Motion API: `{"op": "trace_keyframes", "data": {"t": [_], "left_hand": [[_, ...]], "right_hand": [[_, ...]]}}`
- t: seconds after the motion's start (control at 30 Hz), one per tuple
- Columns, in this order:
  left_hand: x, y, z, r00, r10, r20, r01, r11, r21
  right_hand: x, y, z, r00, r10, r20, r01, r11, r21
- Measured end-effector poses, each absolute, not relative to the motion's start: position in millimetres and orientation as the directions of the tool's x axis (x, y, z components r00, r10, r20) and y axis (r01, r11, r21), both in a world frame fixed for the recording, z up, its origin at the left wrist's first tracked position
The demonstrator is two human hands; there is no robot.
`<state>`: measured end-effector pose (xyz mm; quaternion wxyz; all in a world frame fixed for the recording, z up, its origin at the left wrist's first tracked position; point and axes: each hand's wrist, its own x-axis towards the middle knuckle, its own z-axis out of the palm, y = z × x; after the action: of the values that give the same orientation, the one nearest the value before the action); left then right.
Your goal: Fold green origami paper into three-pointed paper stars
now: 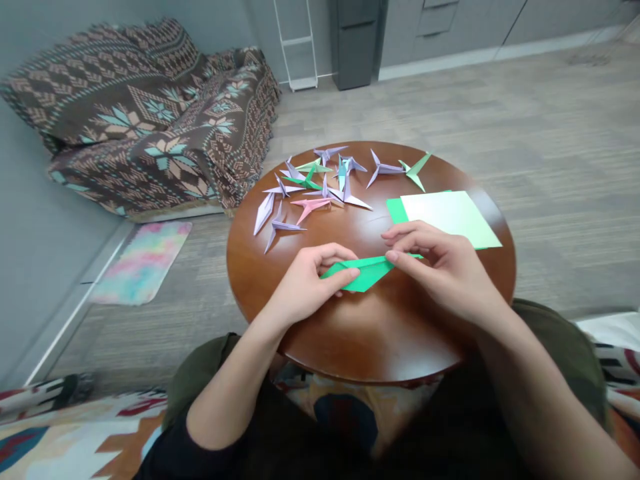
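Note:
Between my two hands is a folded piece of green origami paper, a flat pointed shape held above the table. My left hand pinches its left end, thumb on top and fingers behind. At the other end, my right hand presses the paper's upper edge between thumb and index finger, with the other fingers bent. Just beyond my right hand lies a stack of pale green and green paper sheets. Folded paper cranes in purple, green and pink, among them a pink crane, are grouped beyond my left hand.
The round brown wooden table stands right in front of my knees. A sofa under a patterned cover is at the far left, with a pastel mat on the floor near it. Grey cabinets line the back wall.

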<state>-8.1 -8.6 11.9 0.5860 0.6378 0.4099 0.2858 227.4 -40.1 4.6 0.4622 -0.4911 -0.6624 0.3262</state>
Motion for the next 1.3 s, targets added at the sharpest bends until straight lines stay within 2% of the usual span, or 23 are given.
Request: {"op": "trace_keyframes", "data": {"t": [0.1, 0.2, 0.37, 0.47, 0.77, 0.93, 1.3], "left_hand": [[-8.2, -9.0, 11.7, 0.489, 0.854, -0.174, 0.246, 0.057, 0.968], [-5.9, -9.7, 10.1, 0.497, 0.845, -0.199, 0.246, 0.083, 0.966], [-3.9, -7.8, 9.0, 0.463, 0.876, -0.132, 0.119, 0.086, 0.989], [-3.3, -6.9, 8.1, 0.444, 0.89, -0.106, 0.083, 0.077, 0.994], [-3.1, -5.7, 2.8, 0.419, 0.887, -0.193, 0.106, 0.163, 0.981], [-3.4, -6.3, 4.2, 0.411, 0.893, -0.185, 0.133, 0.142, 0.981], [2.2, -12.8, 7.0, 0.472, 0.861, -0.188, 0.19, 0.109, 0.976]], "right_hand": [[232.4, -39.8, 6.9, -0.232, 0.946, 0.225, 0.405, 0.304, -0.862], [230.4, -40.0, 6.7, -0.328, 0.93, 0.165, 0.377, 0.289, -0.88], [226.7, -40.4, 3.3, -0.26, 0.966, 0.003, 0.342, 0.095, -0.935], [228.0, -40.0, 1.8, -0.257, 0.965, -0.044, 0.319, 0.042, -0.947], [227.6, -38.5, 1.2, -0.285, 0.958, -0.046, 0.337, 0.055, -0.94], [224.1, -38.2, 1.2, -0.279, 0.957, -0.072, 0.358, 0.034, -0.933], [210.8, -38.6, -0.9, -0.315, 0.949, 0.012, 0.276, 0.103, -0.956]]}}
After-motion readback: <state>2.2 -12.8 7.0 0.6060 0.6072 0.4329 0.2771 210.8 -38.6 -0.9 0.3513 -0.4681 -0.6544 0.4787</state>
